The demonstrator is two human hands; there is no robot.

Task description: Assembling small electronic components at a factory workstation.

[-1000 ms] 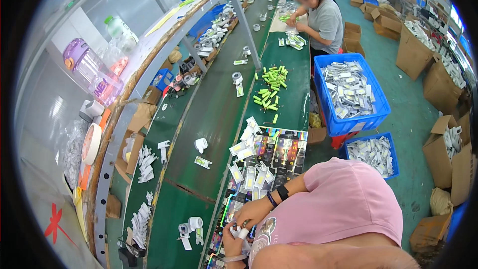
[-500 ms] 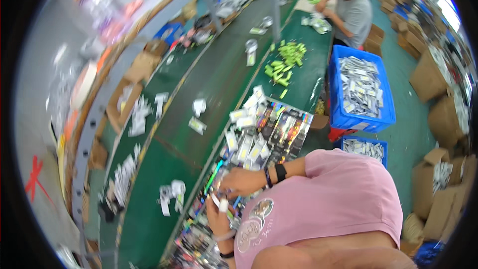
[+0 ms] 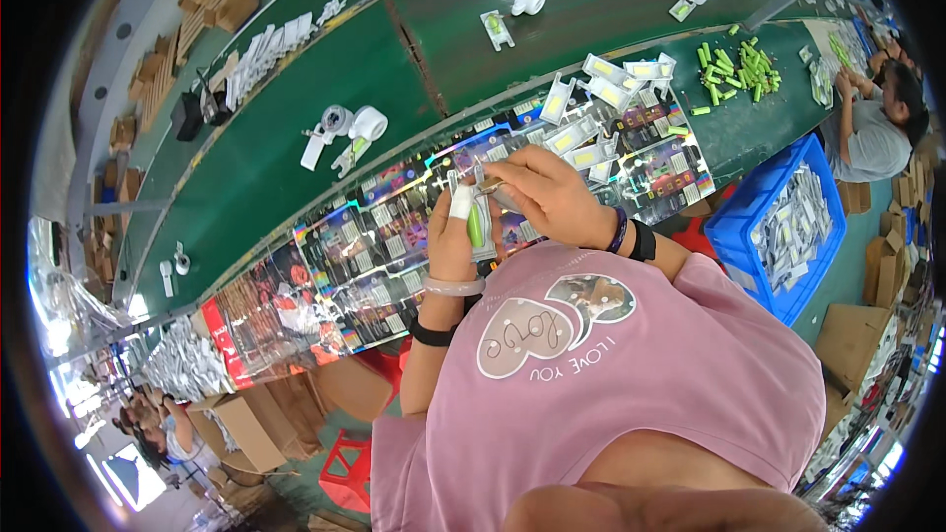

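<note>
In front of my chest, my left hand (image 3: pixel 453 241), with a white wrap on one finger, grips a white plastic housing (image 3: pixel 485 241) with a green cylindrical battery (image 3: pixel 476 225) inside it. My right hand (image 3: pixel 548 195) bends over the housing's upper end, its fingers closed together; what they pinch there is too small to make out. Just beyond my right hand, a loose pile of white housings with yellow strips (image 3: pixel 585 131) lies on a shiny printed sheet (image 3: pixel 394 227). Several green batteries (image 3: pixel 754 72) are heaped farther right on the green bench.
Beyond the sheet runs a green conveyor (image 3: pixel 266 187) carrying white round-headed parts (image 3: pixel 368 124). A blue crate (image 3: pixel 734 227) full of white pieces stands at my right. One co-worker (image 3: pixel 877 123) sits at the far right. A red stool (image 3: pixel 347 470) and cardboard box (image 3: pixel 251 433) are lower left.
My view has swung round, so the bench now runs more across the picture. Both hands stay together at the housing, and the green battery in it now shows clearly.
</note>
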